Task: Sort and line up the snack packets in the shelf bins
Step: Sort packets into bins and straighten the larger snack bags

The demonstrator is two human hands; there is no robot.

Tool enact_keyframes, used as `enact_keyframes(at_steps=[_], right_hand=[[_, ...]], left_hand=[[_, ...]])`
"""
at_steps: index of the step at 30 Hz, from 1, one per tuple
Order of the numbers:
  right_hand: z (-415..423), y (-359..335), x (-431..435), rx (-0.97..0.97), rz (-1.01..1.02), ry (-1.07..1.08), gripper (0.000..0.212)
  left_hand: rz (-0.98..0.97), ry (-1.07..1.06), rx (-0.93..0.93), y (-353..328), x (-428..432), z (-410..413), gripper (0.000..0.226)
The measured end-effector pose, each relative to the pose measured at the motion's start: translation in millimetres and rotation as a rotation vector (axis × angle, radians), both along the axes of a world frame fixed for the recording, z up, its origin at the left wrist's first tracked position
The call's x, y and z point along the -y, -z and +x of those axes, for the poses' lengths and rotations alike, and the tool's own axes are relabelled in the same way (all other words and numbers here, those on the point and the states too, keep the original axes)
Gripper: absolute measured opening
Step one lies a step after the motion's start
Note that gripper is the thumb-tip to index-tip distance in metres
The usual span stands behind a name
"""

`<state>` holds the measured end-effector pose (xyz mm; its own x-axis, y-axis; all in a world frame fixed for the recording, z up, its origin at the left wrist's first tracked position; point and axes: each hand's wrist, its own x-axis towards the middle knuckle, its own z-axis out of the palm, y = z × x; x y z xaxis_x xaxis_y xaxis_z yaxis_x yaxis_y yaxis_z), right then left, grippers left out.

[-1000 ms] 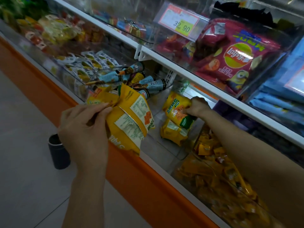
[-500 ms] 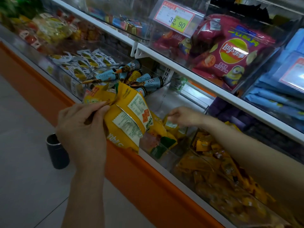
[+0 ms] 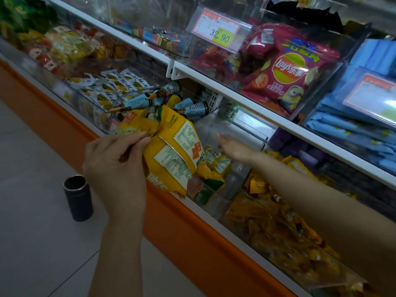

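packets [image 3: 218, 162] in bin [image 3: 235, 181] | cones [image 3: 192, 106] seemingly in next bin [image 3: 134, 95] left | chips [image 3: 287, 69] on shelf [image 3: 235, 91] above

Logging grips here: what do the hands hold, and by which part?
Left hand pinches the yellow packets by their upper ends; right hand holds nothing.

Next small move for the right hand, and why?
Probably the right hand takes one packet from the yellow bunch gripped by the left hand and stands it in the clear bin: the right looks empty over the bin, with few packets lying there.
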<state>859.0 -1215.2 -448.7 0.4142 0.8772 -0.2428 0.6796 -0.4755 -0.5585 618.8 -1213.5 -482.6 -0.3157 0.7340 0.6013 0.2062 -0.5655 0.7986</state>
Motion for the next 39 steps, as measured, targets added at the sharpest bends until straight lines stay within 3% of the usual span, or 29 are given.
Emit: enact_keyframes(at_steps=[2,4,6,9,12,17,22,26,29,33,35,39], right_hand=[[-23.8,-5.1,20.4,-0.062,0.311,0.011,0.049],[-49.6,-14.4,52.3,-0.227,0.438,-0.099,0.05],[-68.0,-22.8,81.0,-0.314,0.404,-0.228,0.063],[-70.4,-29.7,103.9,-0.309,0.387,-0.204,0.081],[-65.6,-37.5,115.8,-0.225,0.397,-0.172,0.059],[-59.3,-37.1,140.0,-0.286,0.521,-0.129,0.052],[-56.5,-39.2,157.0,-0.325,0.611,-0.133,0.047],[-44.7,-37.2,160.0,-0.393,0.661,-0.136,0.048],[-40.3,-33.3,157.8,-0.525,0.692,-0.114,0.046],[-42.1,-27.3,153.3,-0.57,0.68,-0.032,0.058],[-50.2,-26.6,151.5,-0.451,0.672,-0.001,0.059],[-72.7,-30.3,143.7,-0.173,0.696,0.01,0.022]], left_hand=[[0.024,-0.007,-0.008,-6.0,9.0,5.8,0.018],[0.049,0.044,0.004,-11.8,17.4,11.1,0.019],[0.061,0.071,0.023,-19.9,27.6,14.4,0.021],[-0.001,0.148,0.105,-28.8,41.3,17.2,0.023],[-0.149,0.268,0.205,-38.9,52.5,19.2,0.028],[-0.308,0.569,0.282,-49.1,66.0,21.3,0.016],[-0.41,0.817,0.324,-43.1,66.8,24.5,0.049],[-0.427,0.907,0.227,-42.6,75.3,24.3,0.077],[-0.372,0.902,0.183,-41.3,77.5,23.2,0.063],[-0.345,0.853,0.14,-37.0,80.3,18.8,0.066],[-0.342,0.76,0.157,-33.1,81.4,18.1,0.069],[-0.356,0.567,0.189,-33.0,85.2,20.2,0.066]])
